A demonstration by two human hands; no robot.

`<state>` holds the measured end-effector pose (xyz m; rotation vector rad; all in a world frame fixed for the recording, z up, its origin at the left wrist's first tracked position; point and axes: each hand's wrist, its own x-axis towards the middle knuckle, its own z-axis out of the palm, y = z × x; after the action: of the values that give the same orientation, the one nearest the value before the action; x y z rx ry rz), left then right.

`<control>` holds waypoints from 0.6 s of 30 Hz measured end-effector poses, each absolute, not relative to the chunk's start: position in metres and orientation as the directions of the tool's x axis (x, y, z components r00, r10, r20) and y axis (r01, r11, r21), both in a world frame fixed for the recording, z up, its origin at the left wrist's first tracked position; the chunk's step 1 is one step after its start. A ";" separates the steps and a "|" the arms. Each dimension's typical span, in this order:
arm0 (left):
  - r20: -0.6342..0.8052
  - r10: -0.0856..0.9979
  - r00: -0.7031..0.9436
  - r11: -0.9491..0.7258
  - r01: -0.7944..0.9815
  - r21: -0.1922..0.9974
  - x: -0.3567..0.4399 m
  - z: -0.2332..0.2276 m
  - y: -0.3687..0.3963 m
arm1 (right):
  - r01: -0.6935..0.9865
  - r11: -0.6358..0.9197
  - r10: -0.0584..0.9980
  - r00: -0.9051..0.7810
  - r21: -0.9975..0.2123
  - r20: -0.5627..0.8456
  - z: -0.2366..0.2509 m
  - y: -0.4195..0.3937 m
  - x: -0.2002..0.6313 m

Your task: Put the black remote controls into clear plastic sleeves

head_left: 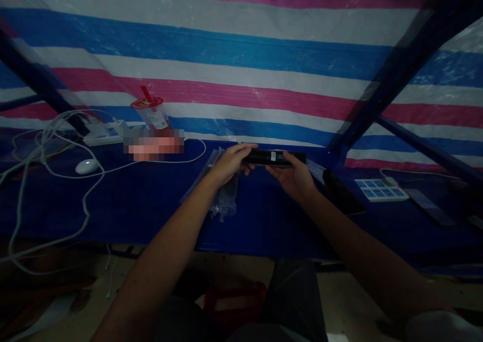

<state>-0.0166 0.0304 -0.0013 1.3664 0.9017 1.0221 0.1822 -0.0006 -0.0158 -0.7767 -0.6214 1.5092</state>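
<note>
A long black object with a small white label (260, 156) is held level above the blue table, and its exact kind is too dark to make out. At its left end my left hand (234, 163) is closed on it, thumb on top. Nearer the right end, my right hand (294, 173) grips it with the thumb over the front and the fingers beneath. Below and behind my left wrist lie clear plastic bags (225, 201) with something dark inside. Right of my right hand are another piece of clear plastic (316, 171) and a dark flat item (341, 193).
On the left are tangled white cables (86, 201), a white mouse (86, 166), a power strip (103, 133) and a cup with a red lid (153, 113). To the right, another power strip (381, 190) and a phone (430, 206) rest on the blue table (143, 211). Striped sheeting (264, 55) hangs behind.
</note>
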 end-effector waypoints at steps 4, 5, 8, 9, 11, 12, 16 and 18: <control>-0.018 0.934 0.357 0.088 -0.181 0.980 -0.021 0.004 0.031 | -0.625 -0.092 0.995 -0.019 -0.775 -0.102 -0.017 0.000 0.184; -0.025 0.930 0.366 0.096 -0.177 0.980 -0.021 0.004 0.031 | -0.621 -0.088 0.995 -0.017 -0.779 -0.099 -0.017 0.000 0.185; -0.010 0.935 0.354 0.077 -0.177 0.981 -0.023 0.003 0.032 | -0.614 -0.065 0.997 -0.015 -0.787 -0.070 -0.018 0.000 0.185; -0.001 0.939 0.343 0.067 -0.180 0.981 -0.023 0.002 0.033 | -0.613 -0.053 0.998 -0.013 -0.788 -0.057 -0.018 0.000 0.185; 0.014 0.943 0.331 0.051 -0.186 0.981 -0.022 0.001 0.034 | -0.612 -0.039 0.999 -0.010 -0.790 -0.042 -0.018 -0.001 0.185; 0.020 0.944 0.331 0.044 -0.187 0.981 -0.021 0.000 0.034 | -0.611 -0.037 0.999 -0.010 -0.790 -0.039 -0.018 -0.001 0.185; 0.062 0.955 0.289 -0.004 -0.196 0.981 -0.018 -0.001 0.032 | -0.615 -0.042 0.999 -0.012 -0.787 -0.044 -0.018 -0.001 0.185; 0.078 0.962 0.262 -0.025 -0.200 0.979 -0.016 -0.001 0.031 | -0.619 -0.036 0.999 -0.008 -0.785 -0.039 -0.017 -0.001 0.185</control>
<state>-0.0165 0.0311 -0.0007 1.2181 0.8429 1.1310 0.1851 -0.0008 -0.0171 -0.7332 -0.6821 1.4780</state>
